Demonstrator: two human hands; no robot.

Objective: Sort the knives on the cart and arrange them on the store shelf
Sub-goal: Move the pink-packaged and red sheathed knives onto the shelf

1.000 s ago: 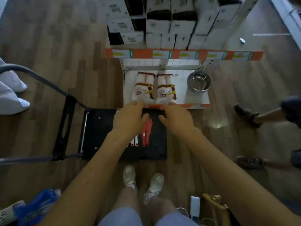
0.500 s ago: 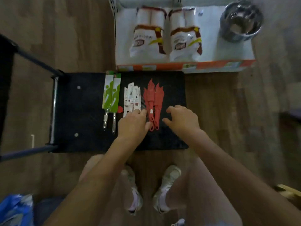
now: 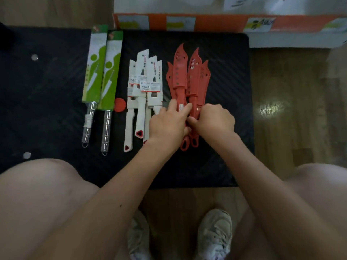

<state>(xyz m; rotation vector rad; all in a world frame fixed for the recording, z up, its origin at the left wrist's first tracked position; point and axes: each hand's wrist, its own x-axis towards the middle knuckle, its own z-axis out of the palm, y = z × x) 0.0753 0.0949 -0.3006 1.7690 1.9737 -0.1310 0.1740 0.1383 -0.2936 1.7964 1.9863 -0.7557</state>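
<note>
Three groups of knives lie on the black cart deck. Two knives in green card sleeves with clear handles are on the left. Several white-handled knives in white sleeves lie in the middle. Several red knives in red sheaths are bunched on the right. My left hand and my right hand meet over the red knives' handles, fingers curled round them. The handle ends stick out below both hands.
The store shelf's orange front strip with price labels runs just beyond the cart. A small red disc lies between the green and white knives. Wooden floor is to the right. My knees and shoes fill the bottom.
I have crouched much closer to the cart, so the view has zoomed in. Both hands have moved together onto the red knife handles and closed on them.
</note>
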